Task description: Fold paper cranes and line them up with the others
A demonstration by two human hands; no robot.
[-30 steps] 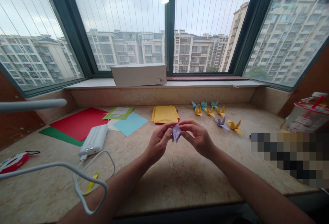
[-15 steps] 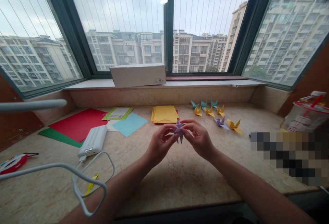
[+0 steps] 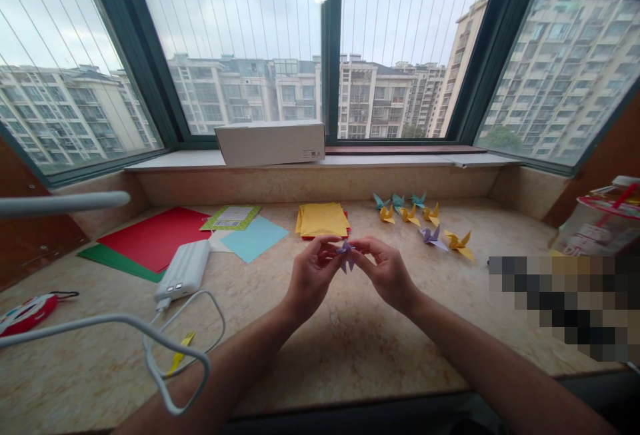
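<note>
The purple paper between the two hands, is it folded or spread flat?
Folded. The purple paper shows narrow, pointed tips between the left hand and the right hand.

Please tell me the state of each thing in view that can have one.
Left hand: pinching the purple piece.
Right hand: pinching it too.
Purple piece: folded, partly hidden by fingers.
Yellow paper birds: folded.
Teal paper birds: folded.
Purple paper bird: folded.
Yellow paper: stacked.
Large red sheet: flat.
Light blue sheet: flat.
Power bank: cable plugged in.
White box: apparently shut.
</note>
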